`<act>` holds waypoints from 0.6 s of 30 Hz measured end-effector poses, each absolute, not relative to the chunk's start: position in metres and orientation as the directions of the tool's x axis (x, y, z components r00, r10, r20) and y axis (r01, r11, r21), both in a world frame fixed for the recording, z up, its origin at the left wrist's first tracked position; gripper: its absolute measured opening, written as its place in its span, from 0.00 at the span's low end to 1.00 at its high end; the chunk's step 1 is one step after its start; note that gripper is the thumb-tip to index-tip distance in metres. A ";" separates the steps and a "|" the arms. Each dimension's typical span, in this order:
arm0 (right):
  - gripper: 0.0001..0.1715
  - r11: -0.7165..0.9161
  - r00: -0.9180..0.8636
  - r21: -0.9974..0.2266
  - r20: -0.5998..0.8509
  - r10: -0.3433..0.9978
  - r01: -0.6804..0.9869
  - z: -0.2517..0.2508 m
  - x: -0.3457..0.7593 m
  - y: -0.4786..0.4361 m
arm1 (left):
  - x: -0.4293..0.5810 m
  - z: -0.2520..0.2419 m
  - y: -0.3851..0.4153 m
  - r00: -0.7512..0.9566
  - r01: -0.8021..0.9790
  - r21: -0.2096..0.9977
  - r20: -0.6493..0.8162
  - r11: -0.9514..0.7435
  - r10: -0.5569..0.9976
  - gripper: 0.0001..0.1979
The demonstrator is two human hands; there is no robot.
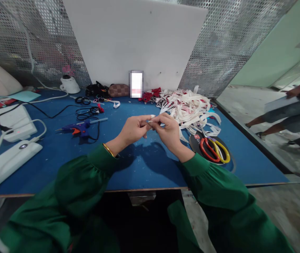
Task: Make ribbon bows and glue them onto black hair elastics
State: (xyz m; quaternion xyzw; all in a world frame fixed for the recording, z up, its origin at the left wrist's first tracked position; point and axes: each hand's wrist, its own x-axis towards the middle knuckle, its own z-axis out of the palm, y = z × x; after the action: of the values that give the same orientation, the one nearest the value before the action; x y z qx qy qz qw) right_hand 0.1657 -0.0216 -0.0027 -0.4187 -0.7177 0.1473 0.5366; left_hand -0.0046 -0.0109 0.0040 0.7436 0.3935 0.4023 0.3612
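Observation:
My left hand (134, 129) and my right hand (167, 129) meet above the middle of the blue table (144, 165), both pinched on a small white ribbon piece (152, 118) held between the fingertips. Both arms wear green sleeves, and a gold bangle sits on my left wrist. A heap of white ribbon strips (189, 107) lies just behind and right of my right hand. Two pairs of scissors, one red-handled (208, 150) and one yellow-handled (222, 150), rest on a black disc to the right.
A blue glue gun (80, 128) with a black cord lies to the left. White power units (13, 158) and cables sit at the far left. A white board (134, 45) leans on perforated metal behind. Red ribbon bits (150, 95), a checked pouch (118, 90). Another person (292, 109) stands at right.

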 end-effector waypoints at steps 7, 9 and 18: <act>0.18 0.468 0.090 -0.853 0.498 0.863 0.231 -0.009 0.162 -0.013 | -0.001 0.004 -0.013 0.394 0.263 0.864 0.309 -0.429 0.865 0.17; 0.24 0.355 0.040 -0.933 0.358 0.933 0.064 -0.010 0.161 -0.011 | -0.001 0.005 -0.013 0.399 0.264 0.855 0.324 -0.446 0.858 0.15; 0.09 0.195 -0.004 -0.979 0.196 0.981 -0.061 -0.011 0.150 -0.020 | 0.005 0.000 -0.016 0.460 0.269 0.844 0.311 -0.464 0.832 0.13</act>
State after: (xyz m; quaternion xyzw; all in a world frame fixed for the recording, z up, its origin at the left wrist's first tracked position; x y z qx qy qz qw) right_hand 0.1502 -0.0199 -0.0113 -0.4306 -0.5339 0.4659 0.5590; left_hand 0.0046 -0.0164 0.0003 0.7682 0.3580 0.3765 0.3739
